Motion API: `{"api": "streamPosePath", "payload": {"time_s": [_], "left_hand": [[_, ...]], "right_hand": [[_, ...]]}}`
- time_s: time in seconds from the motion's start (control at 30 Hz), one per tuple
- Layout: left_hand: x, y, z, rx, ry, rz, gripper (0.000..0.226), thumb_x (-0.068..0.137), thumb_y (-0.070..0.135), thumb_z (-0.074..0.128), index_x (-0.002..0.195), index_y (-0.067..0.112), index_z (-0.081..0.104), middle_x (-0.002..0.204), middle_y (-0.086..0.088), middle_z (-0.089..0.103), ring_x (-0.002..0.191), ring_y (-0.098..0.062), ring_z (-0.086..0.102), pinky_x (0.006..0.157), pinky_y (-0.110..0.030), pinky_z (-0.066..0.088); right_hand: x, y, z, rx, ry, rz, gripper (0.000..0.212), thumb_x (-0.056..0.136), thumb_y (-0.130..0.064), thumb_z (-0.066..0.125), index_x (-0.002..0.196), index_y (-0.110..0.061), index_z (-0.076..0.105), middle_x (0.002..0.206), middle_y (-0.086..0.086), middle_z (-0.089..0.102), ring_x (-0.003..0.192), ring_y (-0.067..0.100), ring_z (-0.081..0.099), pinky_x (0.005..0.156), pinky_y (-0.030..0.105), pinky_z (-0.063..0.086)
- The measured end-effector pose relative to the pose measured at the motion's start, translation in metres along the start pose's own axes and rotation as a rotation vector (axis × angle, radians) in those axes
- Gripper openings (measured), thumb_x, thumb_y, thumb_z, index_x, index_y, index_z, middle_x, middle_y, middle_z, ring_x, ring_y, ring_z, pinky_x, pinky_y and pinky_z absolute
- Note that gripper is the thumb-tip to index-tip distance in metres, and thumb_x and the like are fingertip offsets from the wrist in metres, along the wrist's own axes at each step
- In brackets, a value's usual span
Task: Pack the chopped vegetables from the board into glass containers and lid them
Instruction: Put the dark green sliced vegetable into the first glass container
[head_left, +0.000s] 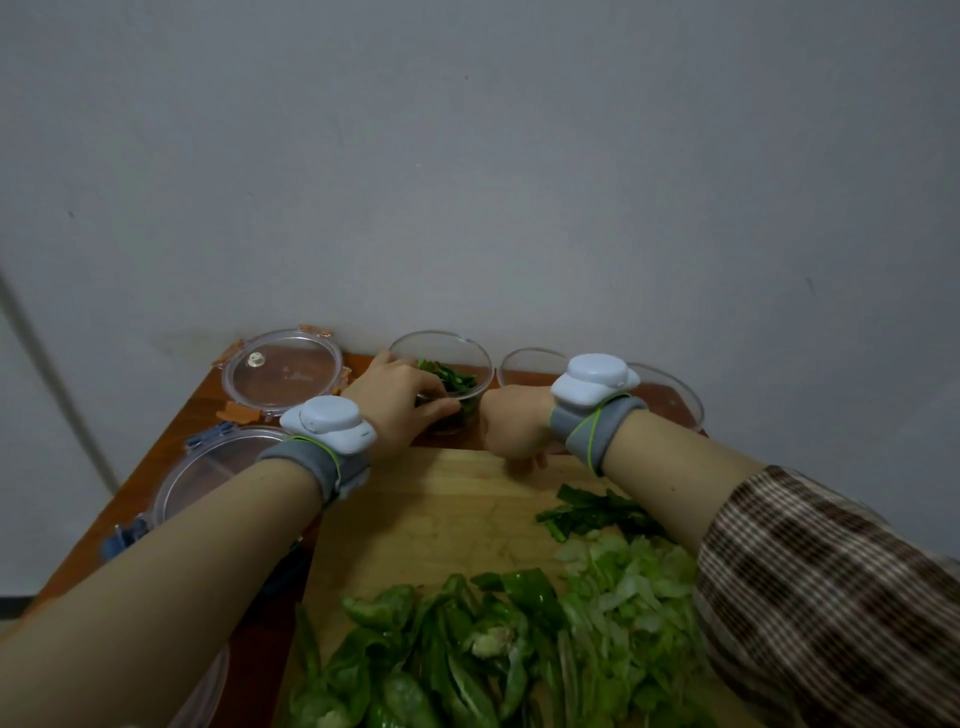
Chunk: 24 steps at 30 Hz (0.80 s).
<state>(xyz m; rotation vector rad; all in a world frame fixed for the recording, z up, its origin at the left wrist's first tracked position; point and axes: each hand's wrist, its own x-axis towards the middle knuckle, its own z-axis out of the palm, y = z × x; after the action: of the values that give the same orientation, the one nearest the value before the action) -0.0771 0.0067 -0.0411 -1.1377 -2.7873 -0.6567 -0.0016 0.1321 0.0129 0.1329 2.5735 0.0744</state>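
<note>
Fingers of left hand (400, 402) grip upright glass container (480, 364) (mouth up); right hand (511, 431) fingers curled, hold unclear.

Your left hand (400, 402) grips the glass container (470, 347) holding chopped greens (453, 377), while your right hand (511, 428) hangs over the board's (441, 512) far edge.
</note>
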Motion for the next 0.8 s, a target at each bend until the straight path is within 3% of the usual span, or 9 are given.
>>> {"api": "streamPosePath", "payload": {"time_s": [0.13,0.23,0.33,0.47,0.57,0.7,0.8], "left_hand": [[0.001,0.000,0.000,-0.002,-0.013,-0.014,0.036,0.090,0.048,0.052,0.110,0.022,0.069,0.114,-0.006,0.060,0.115,-0.024,0.041,0.091,-0.034,0.037],[0.001,0.000,-0.001,-0.013,-0.023,-0.012,0.036,0.090,0.047,0.052,0.109,0.022,0.069,0.112,-0.006,0.061,0.115,-0.024,0.041,0.090,-0.034,0.036],[0.001,0.000,-0.003,-0.011,-0.035,-0.004,0.034,0.091,0.046,0.053,0.106,0.021,0.071,0.109,-0.006,0.064,0.111,-0.026,0.043,0.086,-0.034,0.035],[0.002,0.003,-0.006,-0.006,-0.037,0.007,0.033,0.092,0.043,0.052,0.103,0.020,0.071,0.105,-0.003,0.066,0.109,-0.026,0.044,0.080,-0.028,0.029],[0.002,0.004,-0.008,-0.009,-0.032,0.004,0.032,0.092,0.042,0.052,0.105,0.020,0.071,0.107,-0.004,0.066,0.110,-0.025,0.044,0.078,-0.027,0.028],[0.002,0.006,-0.010,-0.004,-0.041,0.010,0.034,0.093,0.041,0.051,0.107,0.017,0.071,0.109,-0.005,0.066,0.109,-0.025,0.046,0.077,-0.025,0.023],[0.003,0.002,-0.007,0.004,-0.036,-0.017,0.032,0.092,0.041,0.053,0.110,0.020,0.070,0.114,-0.004,0.065,0.114,-0.026,0.042,0.083,-0.030,0.031]], "right_hand": [[-0.005,0.005,-0.001,0.050,0.012,0.009,0.024,0.094,-0.003,0.036,0.100,0.000,0.059,0.089,0.013,0.056,0.054,0.015,0.044,0.033,0.013,0.036],[-0.005,0.009,-0.002,0.119,0.140,-0.013,0.029,0.091,-0.001,0.040,0.105,0.004,0.064,0.080,0.014,0.065,0.052,0.020,0.053,0.042,0.021,0.045],[0.000,0.005,-0.002,-0.007,0.250,-0.016,0.018,0.088,0.001,0.046,0.079,-0.003,0.060,0.059,0.005,0.054,0.054,0.024,0.055,0.052,0.028,0.049],[0.009,-0.007,0.002,-0.232,0.209,-0.014,0.028,0.093,-0.001,0.046,0.067,-0.010,0.040,0.069,0.003,0.042,0.070,0.022,0.048,0.068,0.026,0.039],[0.019,-0.005,0.002,-0.306,0.187,-0.040,0.031,0.094,-0.001,0.045,0.065,-0.012,0.038,0.066,0.001,0.037,0.078,0.021,0.049,0.069,0.024,0.039],[0.027,-0.004,0.004,-0.331,0.223,-0.101,0.026,0.092,0.002,0.045,0.069,-0.010,0.040,0.064,0.001,0.037,0.066,0.021,0.048,0.066,0.027,0.040],[0.034,-0.001,0.006,-0.323,0.245,-0.102,0.024,0.090,0.001,0.048,0.069,-0.009,0.042,0.064,0.001,0.039,0.064,0.020,0.048,0.064,0.028,0.041]]}}
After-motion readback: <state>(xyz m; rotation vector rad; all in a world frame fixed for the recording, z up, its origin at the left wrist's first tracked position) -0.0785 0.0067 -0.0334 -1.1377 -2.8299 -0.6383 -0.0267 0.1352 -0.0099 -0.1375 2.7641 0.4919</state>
